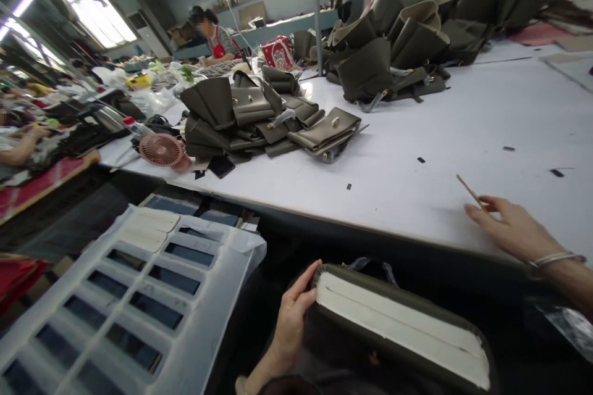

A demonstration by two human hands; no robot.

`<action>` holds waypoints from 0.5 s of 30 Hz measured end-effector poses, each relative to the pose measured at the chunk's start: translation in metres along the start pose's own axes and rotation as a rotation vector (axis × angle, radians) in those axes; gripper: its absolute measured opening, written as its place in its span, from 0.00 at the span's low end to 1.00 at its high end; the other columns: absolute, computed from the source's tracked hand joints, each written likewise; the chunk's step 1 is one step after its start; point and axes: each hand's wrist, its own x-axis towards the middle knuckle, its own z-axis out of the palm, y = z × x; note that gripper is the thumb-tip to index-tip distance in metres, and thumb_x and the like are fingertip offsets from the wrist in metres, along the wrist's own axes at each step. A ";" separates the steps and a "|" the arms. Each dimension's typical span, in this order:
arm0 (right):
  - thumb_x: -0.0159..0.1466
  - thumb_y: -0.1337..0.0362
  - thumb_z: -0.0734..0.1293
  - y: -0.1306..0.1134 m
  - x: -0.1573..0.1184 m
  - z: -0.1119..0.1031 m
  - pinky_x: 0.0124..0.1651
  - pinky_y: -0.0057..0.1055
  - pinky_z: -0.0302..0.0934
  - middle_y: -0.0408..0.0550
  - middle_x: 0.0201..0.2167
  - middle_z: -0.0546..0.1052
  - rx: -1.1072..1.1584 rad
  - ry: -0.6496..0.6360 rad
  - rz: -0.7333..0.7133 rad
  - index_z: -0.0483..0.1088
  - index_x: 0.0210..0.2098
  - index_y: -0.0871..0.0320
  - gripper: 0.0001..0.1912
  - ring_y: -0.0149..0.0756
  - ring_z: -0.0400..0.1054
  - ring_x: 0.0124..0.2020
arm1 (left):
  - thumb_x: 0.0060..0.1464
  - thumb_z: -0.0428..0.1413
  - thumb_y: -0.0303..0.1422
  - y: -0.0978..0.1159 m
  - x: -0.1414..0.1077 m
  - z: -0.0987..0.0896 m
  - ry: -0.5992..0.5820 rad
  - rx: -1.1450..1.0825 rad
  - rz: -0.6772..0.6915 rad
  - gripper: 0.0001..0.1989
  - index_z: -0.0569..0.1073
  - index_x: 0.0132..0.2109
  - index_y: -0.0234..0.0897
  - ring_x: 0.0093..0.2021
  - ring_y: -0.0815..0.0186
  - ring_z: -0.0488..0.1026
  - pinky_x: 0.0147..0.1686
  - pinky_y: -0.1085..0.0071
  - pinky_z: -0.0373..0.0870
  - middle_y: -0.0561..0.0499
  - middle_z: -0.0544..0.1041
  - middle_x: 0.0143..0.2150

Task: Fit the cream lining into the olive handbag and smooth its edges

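Observation:
My left hand grips the near end of an olive-green bag piece with a white padded edge, held low in front of me below the table edge. My right hand rests on the white table at the right, fingers closed around a thin wooden stick that points up and left. A pile of olive-green bag parts lies further back on the table, well away from both hands.
A bigger heap of olive bags sits at the far right. A pink hand fan lies at the table's left edge. A white plastic-covered crate stands lower left. Other people work in the distance.

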 end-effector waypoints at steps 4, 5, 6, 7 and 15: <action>0.62 0.46 0.67 0.015 0.033 0.018 0.56 0.66 0.50 0.71 0.62 0.61 -0.282 0.019 -0.093 0.59 0.66 0.60 0.39 0.70 0.57 0.60 | 0.57 0.53 0.34 -0.007 0.003 -0.004 0.011 0.147 0.102 0.24 0.71 0.61 0.42 0.65 0.54 0.63 0.67 0.60 0.55 0.49 0.68 0.64; 0.62 0.46 0.66 0.016 0.036 0.023 0.56 0.68 0.48 0.68 0.63 0.62 -0.329 0.026 -0.118 0.57 0.67 0.57 0.39 0.71 0.57 0.60 | 0.58 0.52 0.33 -0.008 0.004 -0.005 0.004 0.180 0.117 0.24 0.70 0.61 0.43 0.65 0.55 0.62 0.68 0.61 0.54 0.50 0.68 0.64; 0.63 0.45 0.64 0.017 0.038 0.027 0.56 0.69 0.47 0.64 0.62 0.63 -0.379 0.041 -0.159 0.56 0.67 0.55 0.38 0.70 0.57 0.60 | 0.58 0.52 0.33 -0.007 0.005 -0.006 -0.011 0.206 0.117 0.24 0.70 0.61 0.44 0.65 0.56 0.62 0.68 0.61 0.53 0.51 0.68 0.64; 0.64 0.45 0.61 0.017 0.038 0.030 0.57 0.69 0.46 0.62 0.62 0.64 -0.427 0.069 -0.213 0.56 0.67 0.54 0.36 0.69 0.57 0.60 | 0.57 0.52 0.32 -0.005 0.006 -0.008 -0.031 0.220 0.106 0.24 0.70 0.61 0.44 0.65 0.56 0.63 0.68 0.61 0.53 0.51 0.69 0.64; 0.68 0.45 0.51 0.000 -0.041 0.010 0.67 0.57 0.46 0.55 0.60 0.69 -0.237 0.233 -0.457 0.66 0.59 0.51 0.28 0.55 0.58 0.64 | 0.58 0.54 0.36 0.005 0.017 -0.011 -0.069 0.199 0.011 0.19 0.75 0.56 0.42 0.60 0.53 0.69 0.63 0.57 0.60 0.47 0.75 0.58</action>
